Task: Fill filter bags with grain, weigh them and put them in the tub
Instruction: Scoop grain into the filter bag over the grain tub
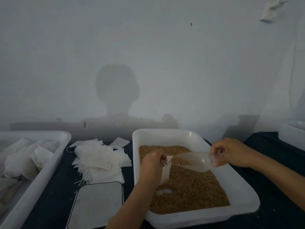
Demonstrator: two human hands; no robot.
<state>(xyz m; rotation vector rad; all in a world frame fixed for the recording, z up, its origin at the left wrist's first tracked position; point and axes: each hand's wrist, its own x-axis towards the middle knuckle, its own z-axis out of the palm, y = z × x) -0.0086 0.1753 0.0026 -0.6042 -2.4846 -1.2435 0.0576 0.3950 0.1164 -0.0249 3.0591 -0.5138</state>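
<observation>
A white tray [244, 200] in front of me holds brown grain [194, 192]. Over it my left hand [152, 164] pinches a white filter bag [165, 172] by its top, the bag hanging down with its mouth held apart. My right hand [231, 152] grips the handle of a clear plastic scoop [193, 160] with grain in it; the scoop's front lip points at the bag's mouth. At the far left stands a white tub [54, 161] holding several filled bags [21, 161]. A flat scale [97, 204] with a pale plate lies near the front, left of the tray.
A loose heap of empty filter bags [100, 161] lies on the dark table between the tub and the tray. Another white container [292, 134] sits at the right edge. A pale wall runs close behind the table.
</observation>
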